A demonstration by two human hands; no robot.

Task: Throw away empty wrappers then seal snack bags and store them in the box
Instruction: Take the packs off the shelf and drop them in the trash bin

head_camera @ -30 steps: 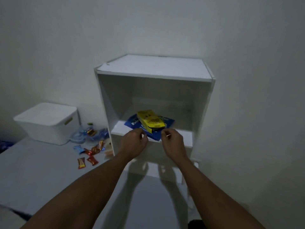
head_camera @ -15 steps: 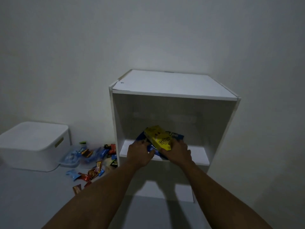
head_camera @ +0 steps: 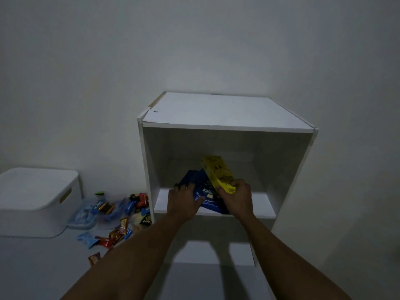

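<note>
A yellow snack bag (head_camera: pixel 217 172) stands tilted inside the white open-front cabinet (head_camera: pixel 225 113), its lower end gripped by my right hand (head_camera: pixel 237 197). Beneath it a dark blue snack bag (head_camera: pixel 198 180) lies on the cabinet's shelf (head_camera: pixel 264 207). My left hand (head_camera: pixel 184 203) is closed on the blue bag's near-left part. To the left on the floor lie several small loose wrappers (head_camera: pixel 118 231) in red, blue and orange. A white lidded box (head_camera: pixel 36 200) sits at the far left against the wall.
A clear plastic bag or tray with blue packets (head_camera: pixel 86 213) lies between the white box and the cabinet. The wall stands close behind everything. The pale floor (head_camera: pixel 32 267) spreads out in front at the lower left.
My hands went from the shelf's front edge onto the bags: the right now grips the yellow bag and has tilted it up, the left holds the blue one. The view has moved closer and downward.
</note>
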